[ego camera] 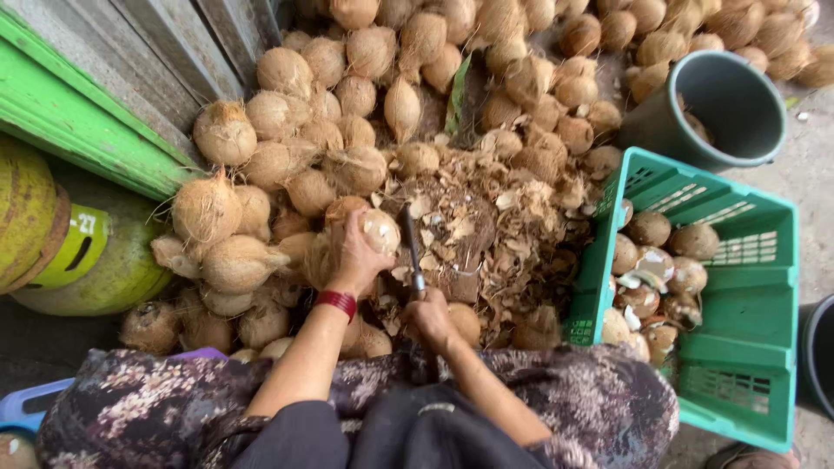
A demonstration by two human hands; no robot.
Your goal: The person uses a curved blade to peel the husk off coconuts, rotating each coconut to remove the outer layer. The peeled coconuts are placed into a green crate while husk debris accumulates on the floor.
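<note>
Coconut heap point(347, 130) fills the far ground, green crate point(747, 287) of peeled ones at right, husk scraps point(486, 226) between. Left hand point(356, 256) wraps a part-peeled coconut point(380, 230) just left of the blade. Right hand point(430, 317) clamps the knife point(411, 247), long axis pointing away, edge touching the coconut.

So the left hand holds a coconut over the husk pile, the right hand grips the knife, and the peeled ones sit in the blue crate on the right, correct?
Not quite: the crate is green, not blue, as the head view shows. The left hand does hold a coconut over the husk pile, and the right hand grips the knife.
</note>
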